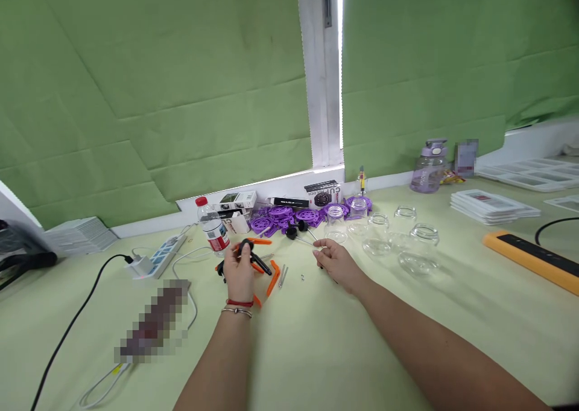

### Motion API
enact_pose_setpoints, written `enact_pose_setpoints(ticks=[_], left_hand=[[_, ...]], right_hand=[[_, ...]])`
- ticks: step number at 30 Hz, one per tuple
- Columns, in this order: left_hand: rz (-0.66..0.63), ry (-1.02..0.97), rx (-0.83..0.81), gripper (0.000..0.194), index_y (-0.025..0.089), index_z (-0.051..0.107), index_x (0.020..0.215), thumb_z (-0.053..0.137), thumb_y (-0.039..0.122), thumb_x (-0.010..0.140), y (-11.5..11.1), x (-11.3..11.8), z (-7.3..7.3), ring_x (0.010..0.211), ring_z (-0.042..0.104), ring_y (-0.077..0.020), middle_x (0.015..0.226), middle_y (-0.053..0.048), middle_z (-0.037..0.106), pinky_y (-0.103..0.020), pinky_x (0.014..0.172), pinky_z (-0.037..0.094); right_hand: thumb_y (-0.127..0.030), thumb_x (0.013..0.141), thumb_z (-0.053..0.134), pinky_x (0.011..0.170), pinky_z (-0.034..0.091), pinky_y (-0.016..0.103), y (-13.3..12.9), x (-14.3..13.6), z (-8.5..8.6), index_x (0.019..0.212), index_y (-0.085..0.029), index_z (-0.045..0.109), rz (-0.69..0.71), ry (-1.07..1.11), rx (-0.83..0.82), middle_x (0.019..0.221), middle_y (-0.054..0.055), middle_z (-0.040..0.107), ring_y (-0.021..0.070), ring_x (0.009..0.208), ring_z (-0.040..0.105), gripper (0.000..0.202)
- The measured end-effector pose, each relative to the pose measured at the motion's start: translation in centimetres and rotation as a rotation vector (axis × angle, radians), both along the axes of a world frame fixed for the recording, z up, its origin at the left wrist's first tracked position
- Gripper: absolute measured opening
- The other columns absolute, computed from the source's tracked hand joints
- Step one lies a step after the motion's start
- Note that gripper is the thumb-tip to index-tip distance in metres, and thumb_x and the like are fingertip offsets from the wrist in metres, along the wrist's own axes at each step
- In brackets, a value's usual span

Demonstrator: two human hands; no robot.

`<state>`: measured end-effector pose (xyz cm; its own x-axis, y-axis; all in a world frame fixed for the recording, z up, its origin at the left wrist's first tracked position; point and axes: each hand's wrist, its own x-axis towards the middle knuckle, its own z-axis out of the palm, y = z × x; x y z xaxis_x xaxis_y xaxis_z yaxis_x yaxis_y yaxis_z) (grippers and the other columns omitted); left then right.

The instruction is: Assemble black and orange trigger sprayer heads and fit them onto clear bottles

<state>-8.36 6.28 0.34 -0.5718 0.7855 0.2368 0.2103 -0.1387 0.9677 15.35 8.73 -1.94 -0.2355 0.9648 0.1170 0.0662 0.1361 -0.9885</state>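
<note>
Head view: pinching thin metal rod (304, 241) between thumb and fingertips of right hand (335, 263), clasping black part (262, 265) in curled fingers of left hand (239, 272), toward back edge of table (298, 338); likely light, stiff, slippery, best held mid-shaft

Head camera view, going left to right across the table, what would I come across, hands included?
White stack, power strip, red-capped bottle, left hand, right hand, purple-lidded bottle, orange-and-black bar.
</note>
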Motion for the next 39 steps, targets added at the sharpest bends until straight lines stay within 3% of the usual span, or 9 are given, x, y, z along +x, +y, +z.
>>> enact_pose_setpoints(ticks=[1, 3, 6, 12, 25, 31, 36, 39], left_hand=[[0.149, 0.108, -0.013, 0.04, 0.021, 0.047, 0.115, 0.049, 0.045, 0.082, 0.1, -0.6, -0.2, 0.082, 0.06, -0.0176, 0.102, -0.007, 0.06, -0.028, 0.066, 0.046], [0.302, 0.294, -0.116, 0.041, 0.022, 0.045, 0.119, 0.045, 0.045, 0.085, 0.4, -1.6, -0.5, 0.089, 0.059, -0.0213, 0.103, -0.008, 0.061, -0.033, 0.073, 0.045], [0.388, 0.482, -0.283, 0.04, 0.022, 0.046, 0.118, 0.042, 0.045, 0.086, 0.6, -2.4, -0.9, 0.093, 0.059, -0.0267, 0.101, -0.011, 0.063, -0.039, 0.08, 0.043], [0.388, 0.565, -0.404, 0.038, 0.02, 0.05, 0.114, 0.043, 0.042, 0.084, 1.3, -2.8, -1.7, 0.103, 0.055, -0.0359, 0.102, -0.016, 0.065, -0.052, 0.09, 0.033], [0.343, 0.603, -0.398, 0.041, 0.022, 0.047, 0.124, 0.043, 0.034, 0.085, 2.2, -3.2, -3.0, 0.113, 0.051, -0.0355, 0.117, -0.014, 0.061, -0.055, 0.094, 0.03], [0.362, 0.602, -0.392, 0.039, 0.02, 0.049, 0.12, 0.046, 0.031, 0.082, 2.0, -2.7, -2.6, 0.112, 0.051, -0.0339, 0.117, -0.015, 0.06, -0.053, 0.095, 0.029], [0.353, 0.639, -0.386, 0.04, 0.017, 0.05, 0.119, 0.045, 0.031, 0.082, 1.4, -2.1, -1.9, 0.115, 0.048, -0.0365, 0.12, -0.016, 0.058, -0.055, 0.094, 0.031], [0.354, 0.637, -0.389, 0.04, 0.016, 0.05, 0.119, 0.046, 0.029, 0.082, 1.3, -1.9, -1.6, 0.114, 0.049, -0.0361, 0.118, -0.016, 0.059, -0.055, 0.094, 0.031]], right_hand=[[-0.046, 0.079, 0.053, 0.051, 0.035, 0.025, 0.0, 0.0, -0.1, 0.103, -0.019, 0.051, 0.002, -0.014, 0.007, 0.062, -0.004, 0.052, 0.0113, 0.054, 0.044, 0.037], [-0.044, 0.078, 0.054, 0.053, 0.035, 0.025, 0.0, -0.1, -0.2, 0.1, -0.019, 0.052, 0.02, -0.05, 0.022, 0.062, -0.004, 0.052, 0.0116, 0.056, 0.045, 0.033], [-0.042, 0.078, 0.054, 0.054, 0.035, 0.025, -0.1, -0.1, -0.3, 0.097, -0.019, 0.053, 0.054, -0.095, 0.036, 0.064, -0.003, 0.053, 0.011, 0.054, 0.043, 0.03], [-0.042, 0.078, 0.053, 0.055, 0.036, 0.026, 0.0, 0.0, -0.4, 0.099, -0.018, 0.053, 0.052, -0.112, 0.027, 0.065, -0.002, 0.055, 0.0111, 0.055, 0.044, 0.031], [-0.038, 0.077, 0.054, 0.054, 0.035, 0.025, 0.4, 0.0, -0.6, 0.094, -0.018, 0.054, 0.045, -0.136, 0.042, 0.064, -0.003, 0.055, 0.0108, 0.054, 0.043, 0.027], [-0.035, 0.078, 0.053, 0.055, 0.035, 0.025, 0.3, 0.1, -0.6, 0.095, -0.017, 0.054, 0.053, -0.146, 0.036, 0.064, -0.002, 0.054, 0.0108, 0.055, 0.043, 0.025], [-0.032, 0.078, 0.052, 0.057, 0.039, 0.026, 0.6, 0.3, -0.8, 0.095, -0.018, 0.055, -0.04, -0.206, 0.106, 0.067, -0.002, 0.055, 0.0122, 0.058, 0.049, 0.022], [-0.029, 0.081, 0.048, 0.061, 0.043, 0.025, 1.1, 0.3, -0.7, 0.099, -0.018, 0.057, -0.174, -0.363, 0.115, 0.08, 0.002, 0.061, 0.0132, 0.066, 0.056, 0.023]])
